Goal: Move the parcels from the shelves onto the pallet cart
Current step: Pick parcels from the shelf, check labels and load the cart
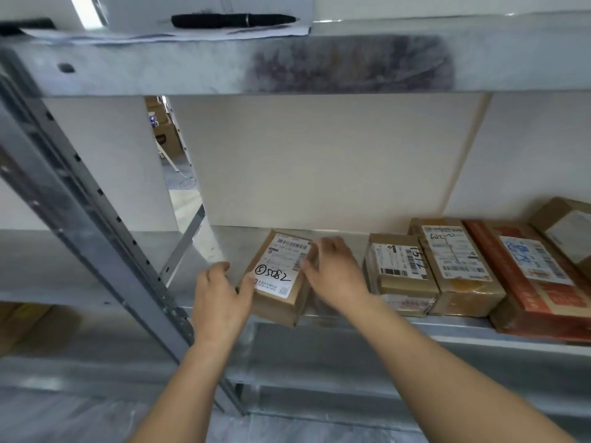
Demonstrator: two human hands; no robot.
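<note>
A small brown cardboard parcel with a white label marked 5082 lies at the front edge of the metal shelf, turned at an angle. My left hand grips its left near corner, thumb on top by the label. My right hand holds its right side, fingers curled over the far right edge. To the right on the same shelf lie a small taped parcel marked 1512, a brown parcel, a red and brown box and a further brown parcel. The pallet cart is not in view.
A grey metal upright with bolt holes runs diagonally at the left. The shelf above carries papers and a black pen. White boards back the shelf, and a gap between them shows cartons beyond.
</note>
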